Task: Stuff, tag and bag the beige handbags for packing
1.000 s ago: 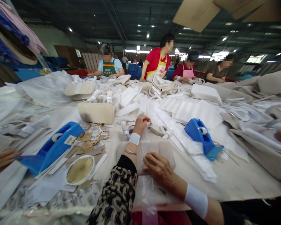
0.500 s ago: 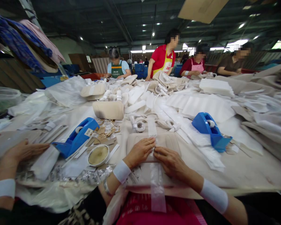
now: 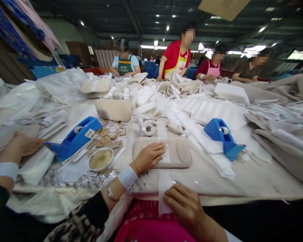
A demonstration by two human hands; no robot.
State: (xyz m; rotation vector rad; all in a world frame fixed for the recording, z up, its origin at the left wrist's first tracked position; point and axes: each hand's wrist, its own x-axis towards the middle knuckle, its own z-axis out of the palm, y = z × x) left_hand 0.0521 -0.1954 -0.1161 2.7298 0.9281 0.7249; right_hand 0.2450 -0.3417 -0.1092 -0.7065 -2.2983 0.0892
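My left hand (image 3: 149, 157) lies flat, fingers stretched out, on a beige padded fabric piece (image 3: 178, 153) and presses on the strip over its middle. A whitish translucent strip (image 3: 164, 181) runs across that piece and hangs over the table's front edge. My right hand (image 3: 183, 203) pinches the side of this hanging strip, close to my body. Just behind the padded piece lie a coiled white cord (image 3: 149, 129) and beige straps.
Blue tape dispensers stand at left (image 3: 74, 139) and right (image 3: 223, 137). Brown cardboard tags (image 3: 108, 137) and a round white dish (image 3: 101, 159) lie left. A co-worker's hand (image 3: 24, 145) is far left. White sheets and beige pieces heap up behind; several people work across the table.
My right hand has moved off the padded piece, down and toward me, onto the hanging strip. My left hand stays on the piece. The view has shifted slightly.
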